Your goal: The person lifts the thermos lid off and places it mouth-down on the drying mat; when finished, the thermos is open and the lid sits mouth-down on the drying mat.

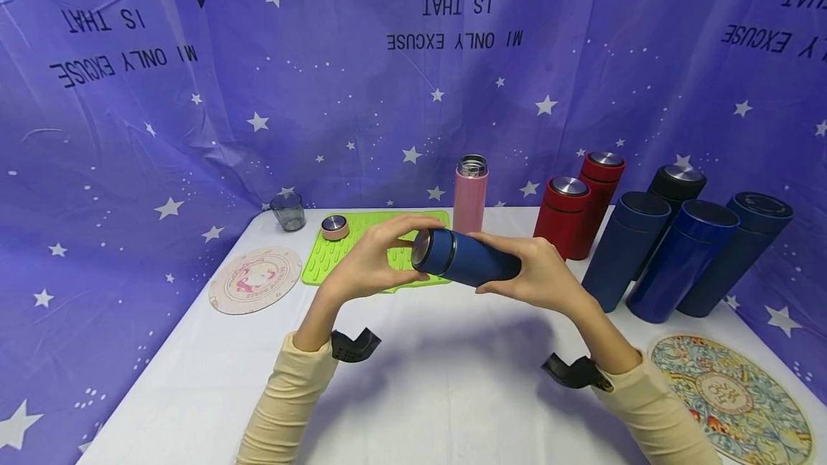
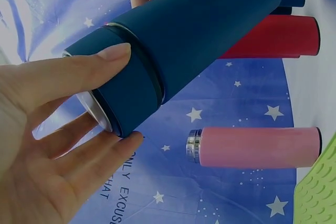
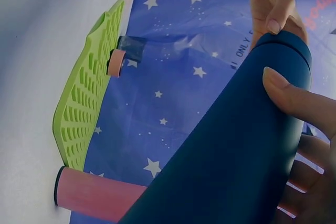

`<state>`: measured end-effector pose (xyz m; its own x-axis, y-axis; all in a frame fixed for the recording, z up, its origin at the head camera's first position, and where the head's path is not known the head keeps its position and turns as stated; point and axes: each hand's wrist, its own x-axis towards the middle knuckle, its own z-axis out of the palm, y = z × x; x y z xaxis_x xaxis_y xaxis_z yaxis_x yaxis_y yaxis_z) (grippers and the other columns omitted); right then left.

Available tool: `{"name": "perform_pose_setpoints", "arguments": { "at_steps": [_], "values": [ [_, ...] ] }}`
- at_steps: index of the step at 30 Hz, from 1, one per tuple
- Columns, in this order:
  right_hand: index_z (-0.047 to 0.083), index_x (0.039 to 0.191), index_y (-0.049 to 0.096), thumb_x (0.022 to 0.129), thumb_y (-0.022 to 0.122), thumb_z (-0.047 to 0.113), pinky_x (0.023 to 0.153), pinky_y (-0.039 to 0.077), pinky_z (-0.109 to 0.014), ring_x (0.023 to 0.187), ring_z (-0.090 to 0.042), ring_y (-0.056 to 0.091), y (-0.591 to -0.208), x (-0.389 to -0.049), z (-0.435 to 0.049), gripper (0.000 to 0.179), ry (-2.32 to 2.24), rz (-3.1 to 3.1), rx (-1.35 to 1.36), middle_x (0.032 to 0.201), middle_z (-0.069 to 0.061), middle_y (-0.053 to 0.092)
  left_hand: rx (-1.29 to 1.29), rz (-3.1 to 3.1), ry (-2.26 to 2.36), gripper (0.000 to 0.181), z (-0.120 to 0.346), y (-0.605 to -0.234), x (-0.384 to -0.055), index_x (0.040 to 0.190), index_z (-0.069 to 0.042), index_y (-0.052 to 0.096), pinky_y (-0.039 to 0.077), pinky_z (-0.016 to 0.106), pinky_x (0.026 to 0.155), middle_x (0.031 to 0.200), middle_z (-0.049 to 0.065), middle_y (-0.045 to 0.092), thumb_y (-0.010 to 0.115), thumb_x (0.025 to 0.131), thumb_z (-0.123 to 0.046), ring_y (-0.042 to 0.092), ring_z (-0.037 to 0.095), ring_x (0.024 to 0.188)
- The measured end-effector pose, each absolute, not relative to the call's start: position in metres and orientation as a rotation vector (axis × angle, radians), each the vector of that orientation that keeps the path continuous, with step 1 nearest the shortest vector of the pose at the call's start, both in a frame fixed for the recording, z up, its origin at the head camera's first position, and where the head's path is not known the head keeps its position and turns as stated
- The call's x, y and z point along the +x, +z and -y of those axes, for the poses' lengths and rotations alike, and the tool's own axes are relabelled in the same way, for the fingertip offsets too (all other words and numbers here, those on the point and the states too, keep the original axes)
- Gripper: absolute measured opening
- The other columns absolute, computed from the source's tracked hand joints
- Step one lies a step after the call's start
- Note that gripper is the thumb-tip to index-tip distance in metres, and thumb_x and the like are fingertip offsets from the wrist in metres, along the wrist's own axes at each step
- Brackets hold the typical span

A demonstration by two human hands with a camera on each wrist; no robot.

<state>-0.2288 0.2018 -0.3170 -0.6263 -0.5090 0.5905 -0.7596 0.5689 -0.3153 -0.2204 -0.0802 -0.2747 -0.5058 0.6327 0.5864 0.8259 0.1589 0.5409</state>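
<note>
A dark blue thermos flask (image 1: 483,261) is held tilted on its side above the table, its lid towards the left. My left hand (image 1: 368,257) grips the lid (image 2: 118,82) between thumb and fingers. The lid sits on the flask, with a shiny ring at the seam. Round the lower part of the body curls my right hand (image 1: 543,270), its thumb (image 3: 294,95) along the side. Behind the flask a pink thermos (image 1: 470,196) stands upright without a lid, its steel neck bare. A pink lid (image 1: 334,227) lies on the green drying mat (image 1: 316,264).
Two red thermoses (image 1: 561,214) and several blue and black ones (image 1: 683,257) stand at the right. A grey glass (image 1: 288,212) is at the back left, near a round pink mat (image 1: 255,280). A patterned round mat (image 1: 730,397) lies front right on the white table (image 1: 452,393).
</note>
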Motion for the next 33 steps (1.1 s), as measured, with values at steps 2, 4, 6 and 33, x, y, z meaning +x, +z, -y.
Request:
{"name": "perform_pose_setpoints", "arguments": {
  "at_steps": [2, 4, 6, 33],
  "values": [
    [0.021, 0.133, 0.061, 0.060, 0.093, 0.031, 0.073, 0.055, -0.037, 0.090, -0.018, 0.066, -0.317, -0.229, -0.202, 0.080, 0.768, 2.364, 1.018, 0.114, -0.002, 0.069, -1.421, 2.206, -1.272, 0.066, 0.080, -0.275, -0.221, 0.127, 0.007, 0.055, 0.054, 0.040, 0.088, 0.131, 0.021, 0.054, 0.081, 0.067, 0.013, 0.054, 0.031, 0.119],
    [0.021, 0.133, 0.061, 0.060, 0.093, 0.030, 0.073, 0.055, -0.039, 0.091, -0.020, 0.067, -0.318, -0.229, -0.201, 0.080, 0.738, 2.343, 1.010, 0.114, -0.003, 0.069, -1.394, 2.214, -1.291, 0.066, 0.080, -0.275, -0.221, 0.127, 0.008, 0.055, 0.055, 0.040, 0.086, 0.129, 0.022, 0.056, 0.082, 0.067, 0.011, 0.056, 0.032, 0.115],
    [0.020, 0.133, 0.061, 0.060, 0.093, 0.029, 0.074, 0.056, -0.042, 0.094, -0.023, 0.068, -0.319, -0.229, -0.200, 0.080, 0.691, 2.315, 0.998, 0.116, -0.003, 0.068, -1.339, 2.238, -1.327, 0.066, 0.080, -0.275, -0.222, 0.128, 0.008, 0.054, 0.056, 0.041, 0.083, 0.126, 0.021, 0.057, 0.083, 0.069, 0.008, 0.058, 0.033, 0.110],
    [0.020, 0.133, 0.060, 0.061, 0.093, 0.029, 0.077, 0.056, -0.042, 0.097, -0.023, 0.068, -0.321, -0.230, -0.199, 0.080, 0.694, 2.318, 1.012, 0.117, -0.003, 0.068, -1.402, 2.195, -1.325, 0.068, 0.084, -0.299, -0.248, 0.131, -0.003, 0.056, 0.056, 0.034, 0.082, 0.130, 0.011, 0.057, 0.086, 0.070, -0.003, 0.056, 0.025, 0.111]
  ]
}}
